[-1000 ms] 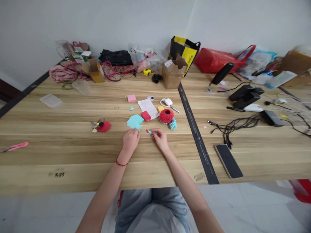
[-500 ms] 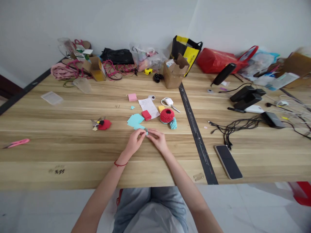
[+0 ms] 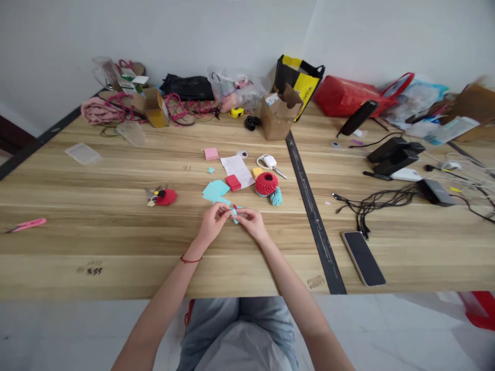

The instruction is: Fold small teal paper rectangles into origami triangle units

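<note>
Hands nearly together now, left hand [image 3: 212, 221] and right hand [image 3: 252, 224] with thumbs and fingers pinched on a small blue paper piece [image 3: 234, 212], right between them over the near middle of the table [image 3: 135, 247]! A fleck of red shows at its far end; whether that's 1 piece or 2, can't tell.

Just beyond the left hand, loose blue paper sheets [image 3: 215, 189] overlap. Farther on, a red pad [image 3: 233, 183] sits on the near end of a white sheet [image 3: 237, 167], and a yellow pad [image 3: 257, 172] lies beside it on the right. Just right of those, a red-and-blue pleated model [image 3: 266, 182] touches or nearly touches a smaller blue model [image 3: 276, 196]. Beyond, scissors [image 3: 279, 172]; at far left of the sheet, a pink pad [image 3: 211, 154]. Out right, near side, a phone [image 3: 363, 257] lies flat!
</note>
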Tool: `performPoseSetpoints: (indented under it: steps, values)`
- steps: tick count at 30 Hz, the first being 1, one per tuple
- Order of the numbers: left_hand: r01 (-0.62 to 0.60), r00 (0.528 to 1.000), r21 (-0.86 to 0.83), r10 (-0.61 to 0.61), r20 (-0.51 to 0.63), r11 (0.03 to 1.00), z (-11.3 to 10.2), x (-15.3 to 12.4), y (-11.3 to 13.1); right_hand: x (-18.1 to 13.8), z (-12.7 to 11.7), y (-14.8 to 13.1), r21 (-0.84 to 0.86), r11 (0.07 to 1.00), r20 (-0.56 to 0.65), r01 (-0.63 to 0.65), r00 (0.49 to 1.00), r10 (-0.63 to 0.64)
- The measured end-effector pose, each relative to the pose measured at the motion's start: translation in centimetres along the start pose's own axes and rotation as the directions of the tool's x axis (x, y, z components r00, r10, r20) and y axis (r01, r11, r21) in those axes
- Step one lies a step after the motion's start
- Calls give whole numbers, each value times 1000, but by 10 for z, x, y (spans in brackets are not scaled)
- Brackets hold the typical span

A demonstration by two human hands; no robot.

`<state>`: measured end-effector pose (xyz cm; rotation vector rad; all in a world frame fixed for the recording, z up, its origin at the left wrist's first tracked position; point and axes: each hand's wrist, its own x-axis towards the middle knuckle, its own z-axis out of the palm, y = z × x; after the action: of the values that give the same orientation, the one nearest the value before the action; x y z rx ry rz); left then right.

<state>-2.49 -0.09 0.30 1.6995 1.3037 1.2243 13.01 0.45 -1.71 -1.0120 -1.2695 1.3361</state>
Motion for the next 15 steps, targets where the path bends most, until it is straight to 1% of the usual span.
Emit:
performPoseSetpoints:
  steps: [2,5,9,13,15]
  values:
    - [34,999,-54,-34,4,998,2,0,-2,0,0,1,24,1000,-10,-12,1000,13]
    - [65,997,-129,-60,42,990,4,1,-6,1,1,3,54,998,-21,-27,999,28]
    - [66,998,-217,-68,-1,974,6,3,-10,0,4,4,87,996,-7,-33,999,33]
    - [96,993,-237,-109,-46,967,6,3,-11,0,4,0,92,995,34,-33,999,30]
    - [116,990,-253,-133,-50,961,5,3,-11,-1,3,-3,73,996,49,-50,998,47]
